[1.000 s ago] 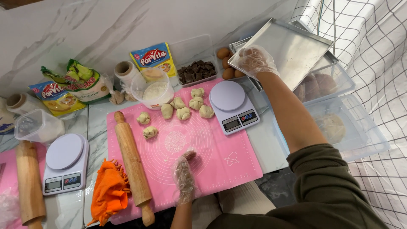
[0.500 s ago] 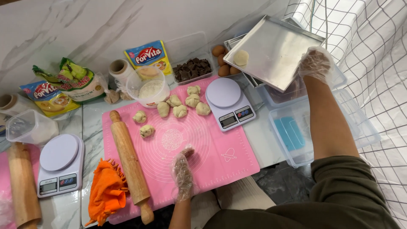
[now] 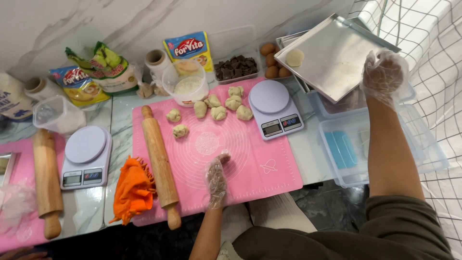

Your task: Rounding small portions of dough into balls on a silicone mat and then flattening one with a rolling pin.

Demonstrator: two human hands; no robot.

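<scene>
Right hand (image 3: 383, 77) gripping tilted metal tray (image 3: 332, 58), fingertips hidden behind.

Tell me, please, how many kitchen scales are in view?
2. One kitchen scale sits at the pink mat's far right corner; the other scale stands left of that mat, beside a rolling pin.

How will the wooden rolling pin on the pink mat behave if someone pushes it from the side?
The rolling pin is a round cylinder lying flat, so it would probably roll rather than slide. It looks like solid wood, so likely stiff and fairly heavy. The orange cloth beside it might stop it on that side.
</scene>
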